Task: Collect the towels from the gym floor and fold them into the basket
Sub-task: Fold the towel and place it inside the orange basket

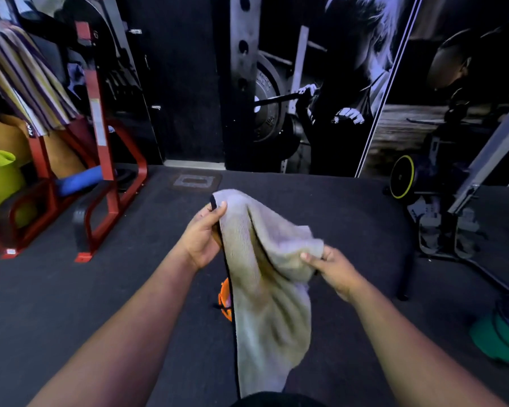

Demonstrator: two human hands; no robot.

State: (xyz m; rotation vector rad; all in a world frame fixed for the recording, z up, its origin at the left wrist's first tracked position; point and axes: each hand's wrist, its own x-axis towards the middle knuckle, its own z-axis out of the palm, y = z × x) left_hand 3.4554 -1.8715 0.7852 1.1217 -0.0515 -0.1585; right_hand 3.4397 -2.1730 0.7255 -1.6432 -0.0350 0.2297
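A person stands on dark gym flooring (71, 289), arms stretched forward, holding a pale beige towel (265, 274) with a black edge in mid-air at the centre of view. The left hand (202, 236), at about 10 o'clock from centre, pinches the towel's upper corner between thumb and fingers. The right hand (332, 268), at 3 o'clock, grips a bunched edge. The rest hangs down loosely toward 6 o'clock.

This looks like the start of folding: the next move likely calls for spreading the cloth flat and bringing corners together. An orange object (225, 301), possibly the basket, peeks out behind the towel, mostly hidden.

A red rack (100, 142) stands at 9 o'clock beside a lime-green container (0, 183); exercise equipment (441, 218) sits at 3 o'clock. Nothing blocks the hands.
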